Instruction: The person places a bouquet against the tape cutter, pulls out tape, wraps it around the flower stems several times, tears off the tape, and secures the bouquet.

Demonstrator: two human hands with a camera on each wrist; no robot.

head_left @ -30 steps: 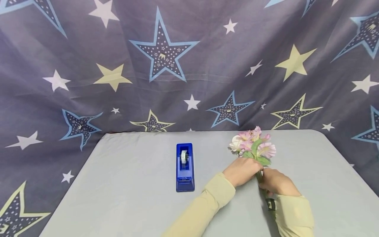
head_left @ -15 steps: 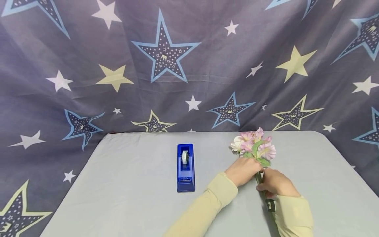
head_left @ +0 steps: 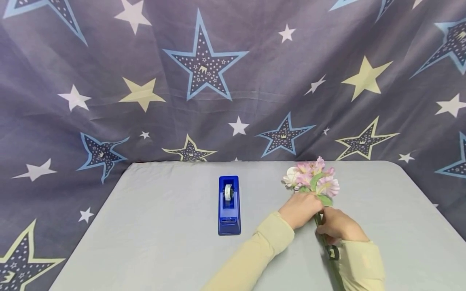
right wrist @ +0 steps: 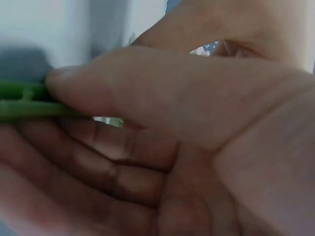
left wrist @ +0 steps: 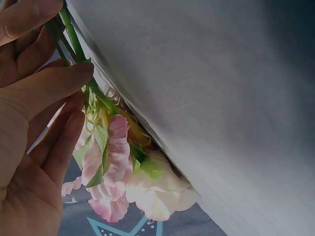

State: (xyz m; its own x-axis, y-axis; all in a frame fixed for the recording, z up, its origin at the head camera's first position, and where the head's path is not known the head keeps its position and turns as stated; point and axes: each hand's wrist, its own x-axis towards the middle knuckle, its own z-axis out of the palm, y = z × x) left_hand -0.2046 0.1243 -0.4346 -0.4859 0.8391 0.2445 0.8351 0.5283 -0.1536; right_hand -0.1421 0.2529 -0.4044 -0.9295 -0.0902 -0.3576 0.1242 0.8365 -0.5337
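Observation:
A bunch of pink and white artificial flowers (head_left: 309, 178) with green leaves lies at the right of the table, blooms toward the back edge. My left hand (head_left: 301, 209) pinches the stems just below the blooms. In the left wrist view its thumb (left wrist: 59, 86) presses on the green stems (left wrist: 74, 39), with the petals (left wrist: 110, 167) hanging beyond. Right below it, my right hand (head_left: 342, 224) grips the same stems lower down. The right wrist view shows the thumb (right wrist: 123, 81) and curled fingers around the green stems (right wrist: 29, 101). The lower stem ends are partly hidden by the right sleeve.
A blue tape dispenser (head_left: 229, 206) with a roll of clear tape (head_left: 228, 192) stands left of the hands on the grey-covered table (head_left: 164, 226). A dark curtain (head_left: 233, 81) with star prints hangs behind the table. A black band (head_left: 333, 252) shows by the right cuff.
The right thumb has shifted slightly outward along the stems since a second ago. Both hands keep their hold on the flowers; the head view has moved a little.

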